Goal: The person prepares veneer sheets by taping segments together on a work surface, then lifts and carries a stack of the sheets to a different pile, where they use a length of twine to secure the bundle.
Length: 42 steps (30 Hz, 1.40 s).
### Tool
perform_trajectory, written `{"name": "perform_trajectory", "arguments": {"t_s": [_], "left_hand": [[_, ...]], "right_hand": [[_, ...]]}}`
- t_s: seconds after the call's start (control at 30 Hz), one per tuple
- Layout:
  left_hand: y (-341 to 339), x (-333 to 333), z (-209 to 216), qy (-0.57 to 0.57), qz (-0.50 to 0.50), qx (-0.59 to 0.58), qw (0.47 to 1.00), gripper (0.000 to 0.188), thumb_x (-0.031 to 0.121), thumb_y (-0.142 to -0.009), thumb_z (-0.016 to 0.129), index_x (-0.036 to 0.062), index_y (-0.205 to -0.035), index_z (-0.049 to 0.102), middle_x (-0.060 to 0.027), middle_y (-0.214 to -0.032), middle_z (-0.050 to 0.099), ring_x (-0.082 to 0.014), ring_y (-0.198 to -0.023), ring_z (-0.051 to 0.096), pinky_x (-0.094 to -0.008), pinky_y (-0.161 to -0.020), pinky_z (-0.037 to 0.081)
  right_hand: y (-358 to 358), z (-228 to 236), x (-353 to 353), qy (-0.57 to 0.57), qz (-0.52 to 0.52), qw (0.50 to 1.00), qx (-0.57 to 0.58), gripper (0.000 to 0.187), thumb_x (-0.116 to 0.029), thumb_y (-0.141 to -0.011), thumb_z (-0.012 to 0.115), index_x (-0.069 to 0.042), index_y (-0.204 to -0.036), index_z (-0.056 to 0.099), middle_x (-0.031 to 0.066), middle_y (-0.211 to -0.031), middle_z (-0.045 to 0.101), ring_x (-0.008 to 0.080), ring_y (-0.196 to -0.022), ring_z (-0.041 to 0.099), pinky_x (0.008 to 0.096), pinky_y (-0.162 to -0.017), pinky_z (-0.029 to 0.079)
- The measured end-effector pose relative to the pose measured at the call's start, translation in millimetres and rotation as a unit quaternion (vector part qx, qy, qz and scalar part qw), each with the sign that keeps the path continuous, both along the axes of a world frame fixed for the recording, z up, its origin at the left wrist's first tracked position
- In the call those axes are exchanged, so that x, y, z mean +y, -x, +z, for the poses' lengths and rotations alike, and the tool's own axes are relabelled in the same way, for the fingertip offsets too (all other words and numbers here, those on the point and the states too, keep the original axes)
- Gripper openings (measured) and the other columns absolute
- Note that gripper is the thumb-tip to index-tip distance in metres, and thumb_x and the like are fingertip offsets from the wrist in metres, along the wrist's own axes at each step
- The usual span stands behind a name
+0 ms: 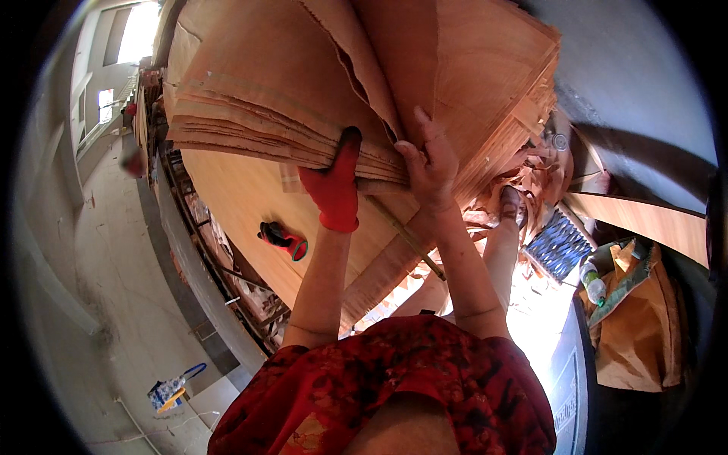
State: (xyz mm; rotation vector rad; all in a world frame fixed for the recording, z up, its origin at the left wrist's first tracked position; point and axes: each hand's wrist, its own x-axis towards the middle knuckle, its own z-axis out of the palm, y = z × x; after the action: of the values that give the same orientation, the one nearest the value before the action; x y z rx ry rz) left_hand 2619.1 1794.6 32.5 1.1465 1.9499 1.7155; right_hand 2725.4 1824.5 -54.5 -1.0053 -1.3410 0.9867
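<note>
My left hand, in a red glove with dark fingertips, grips the near edge of a bundle of thin wood veneer sheets. Its thumb lies on top, and the other fingers are hidden below the sheets. Bare, my right hand is beside the bundle's right end, fingers stretched and thumb apart, against the veneer. The top sheets curl up between the hands, with rough, torn edges. Another veneer stack spreads out behind and to the right. A loose red and black glove lies on the pale wood surface below the left hand.
A thin stick juts out under the sheets toward me. Veneer scraps pile up at the right, near a blue woven seat. Further right are a plastic bottle and a brown sack. A metal frame runs along the left.
</note>
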Motion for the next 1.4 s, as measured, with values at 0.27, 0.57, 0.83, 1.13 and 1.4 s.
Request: {"name": "perform_trajectory", "arguments": {"t_s": [0.27,0.57,0.83,1.13,1.4], "left_hand": [[-6,-2,14,0.008,0.023,0.008,1.0,0.065,0.0,-0.075,0.078,-0.003,-0.131,0.044,-0.011,-0.124,0.055,-0.0194,-0.112,0.052,-0.034,-0.099,0.043],[-20,9,22,0.05,0.005,0.121,0.991,0.082,0.007,-0.075,0.078,-0.0033,-0.14,0.03,-0.0173,-0.13,0.05,-0.0228,-0.116,0.051,-0.0354,-0.099,0.044],[-21,9,19,0.11,0.015,0.081,0.991,0.078,0.008,-0.074,0.079,-0.002,-0.138,0.035,-0.0138,-0.129,0.051,-0.0218,-0.113,0.051,-0.0344,-0.1,0.04],[-70,32,32,0.112,-0.21,0.146,0.96,0.068,0.006,-0.082,0.071,-0.0036,-0.14,0.036,-0.015,-0.131,0.055,-0.0228,-0.117,0.055,-0.0331,-0.097,0.046],[31,-83,53,0.161,-0.166,-0.184,0.955,0.034,0.003,-0.097,0.049,-0.0044,-0.13,0.051,-0.0153,-0.126,0.06,-0.0253,-0.104,0.065,-0.0349,-0.085,0.054]], "right_hand": [[5,15,-2,-0.004,0.018,0.997,0.075,0.031,-0.002,-0.094,0.05,0.002,-0.124,0.057,0.0207,-0.117,0.063,0.0322,-0.11,0.062,0.0366,-0.094,0.048],[12,17,-4,0.034,0.025,0.993,0.112,0.033,-0.007,-0.097,0.048,0.004,-0.127,0.055,0.0189,-0.117,0.064,0.0288,-0.109,0.063,0.0345,-0.092,0.049],[-56,2,18,0.036,-0.105,0.993,0.039,0.045,-0.023,-0.101,0.044,0.003,-0.138,0.044,0.0182,-0.138,0.05,0.0267,-0.129,0.047,0.0352,-0.106,0.036],[-33,-71,12,0.252,0.191,0.895,0.314,0.066,-0.053,-0.097,0.041,-0.007,-0.145,0.037,0.0133,-0.144,0.044,0.0299,-0.131,0.043,0.0418,-0.111,0.031],[-51,-103,20,0.394,0.161,0.712,0.558,0.064,-0.039,-0.091,0.061,-0.008,-0.142,0.038,0.0097,-0.142,0.046,0.0304,-0.131,0.041,0.0474,-0.111,0.032]]}}
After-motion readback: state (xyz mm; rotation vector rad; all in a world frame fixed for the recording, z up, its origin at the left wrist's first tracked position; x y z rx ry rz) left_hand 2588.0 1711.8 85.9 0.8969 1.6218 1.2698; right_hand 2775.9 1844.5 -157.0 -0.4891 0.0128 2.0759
